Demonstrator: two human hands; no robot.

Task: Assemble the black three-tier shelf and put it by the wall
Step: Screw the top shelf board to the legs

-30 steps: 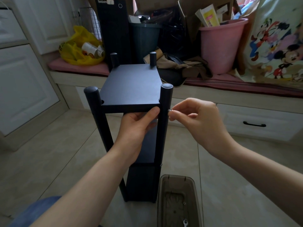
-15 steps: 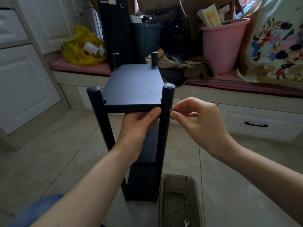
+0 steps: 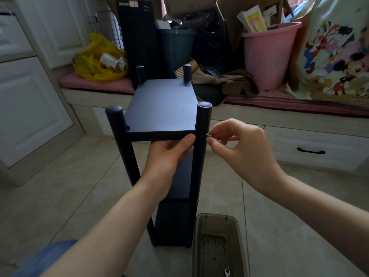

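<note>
The black three-tier shelf [image 3: 161, 108] stands upright on the tiled floor in front of me, with four round posts rising above its top board. My left hand [image 3: 167, 156] grips the front edge of the top board from below, thumb against the near right post [image 3: 201, 136]. My right hand [image 3: 239, 144] pinches a small silver screw [image 3: 209, 134] against the right side of that post, level with the top board. The lower tiers are mostly hidden behind my left arm.
A brown translucent plastic box [image 3: 217, 246] with small hardware lies on the floor at the shelf's right foot. Behind it, a low bench [image 3: 299, 118] with drawers carries a pink bucket [image 3: 267, 54], a yellow bag [image 3: 99, 58] and a black computer tower [image 3: 137, 37]. White cabinets [image 3: 30, 108] stand left.
My right hand's fingers have shifted slightly on the screw at the post. The left hand and the shelf stay where they were.
</note>
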